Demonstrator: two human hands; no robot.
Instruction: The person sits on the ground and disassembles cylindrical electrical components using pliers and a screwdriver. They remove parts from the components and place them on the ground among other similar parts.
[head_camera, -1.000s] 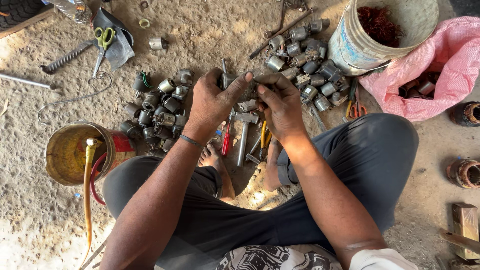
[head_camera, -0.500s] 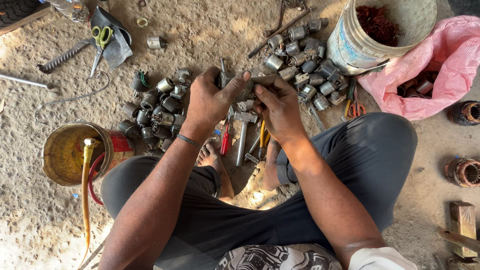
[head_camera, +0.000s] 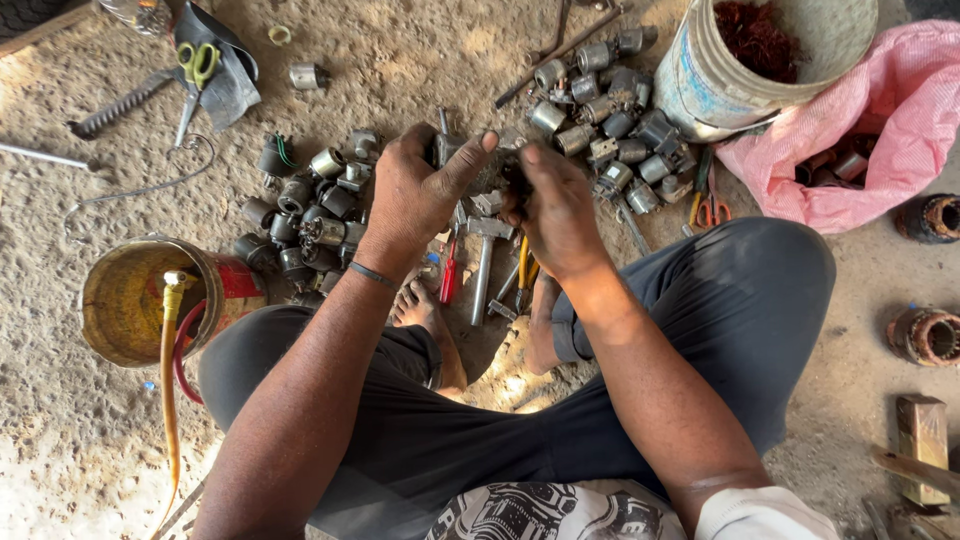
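While both hands grip it, a small grey metal part (head_camera: 495, 165) sits above the crossed legs.
Left hand (head_camera: 415, 195) and right hand (head_camera: 555, 205) clasp it together, between two heaps of grey cylinders (head_camera: 305, 205) on the dirt floor (head_camera: 60, 460).
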